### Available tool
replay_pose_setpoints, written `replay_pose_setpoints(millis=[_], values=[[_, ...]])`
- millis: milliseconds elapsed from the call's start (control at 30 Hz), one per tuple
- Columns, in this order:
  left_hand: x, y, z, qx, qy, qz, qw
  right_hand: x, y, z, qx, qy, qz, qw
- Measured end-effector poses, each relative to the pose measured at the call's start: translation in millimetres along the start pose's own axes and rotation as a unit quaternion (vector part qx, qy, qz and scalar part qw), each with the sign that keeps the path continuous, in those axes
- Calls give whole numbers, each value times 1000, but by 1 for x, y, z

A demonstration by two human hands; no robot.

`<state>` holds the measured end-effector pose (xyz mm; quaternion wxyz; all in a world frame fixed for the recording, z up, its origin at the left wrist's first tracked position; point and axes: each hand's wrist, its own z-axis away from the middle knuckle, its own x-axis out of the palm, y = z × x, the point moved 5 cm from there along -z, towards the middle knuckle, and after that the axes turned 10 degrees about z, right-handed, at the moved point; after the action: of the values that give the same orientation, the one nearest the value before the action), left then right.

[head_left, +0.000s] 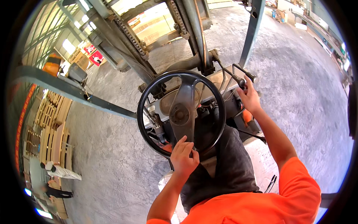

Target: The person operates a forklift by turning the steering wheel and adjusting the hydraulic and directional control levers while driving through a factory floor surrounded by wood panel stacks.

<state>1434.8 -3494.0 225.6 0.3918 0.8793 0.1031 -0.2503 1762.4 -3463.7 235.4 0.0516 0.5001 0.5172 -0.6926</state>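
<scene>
A black steering wheel [222, 112] stands in front of me in a forklift cab. My left hand [182, 158] is at the bottom of its rim, fingers loosely curled over it, covering that stretch of rim. To the right of the wheel, two bent control levers end in black knobs. My right hand [249, 98] is at these knobs, with its fingers around the nearer lever knob [239, 81]; the index finger reaches up between it and the farther lever knob [252, 77]. The fingers' undersides are hidden.
Ahead rises the forklift mast [126, 44] with chains. A grey cab post [251, 33] stands right, another post [108, 106] left. Stacked wooden pallets [50, 130] line the left side, near a person in pale clothing [61, 171]. Grey concrete floor [294, 82] surrounds the truck.
</scene>
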Motion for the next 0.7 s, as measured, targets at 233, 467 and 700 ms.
replay_pose_setpoints(millis=[233, 467, 700], values=[[28, 70, -27, 74, -82, 23, 994, -63, 169, 136, -88, -50, 254, 962], [112, 85, -81, 133, -104, 34, 985, 3, 271, 81, -72, 37, 268, 960], [121, 100, -113, 154, -73, 6, 985, -1, 147, -9, -49, -49, 284, 956]])
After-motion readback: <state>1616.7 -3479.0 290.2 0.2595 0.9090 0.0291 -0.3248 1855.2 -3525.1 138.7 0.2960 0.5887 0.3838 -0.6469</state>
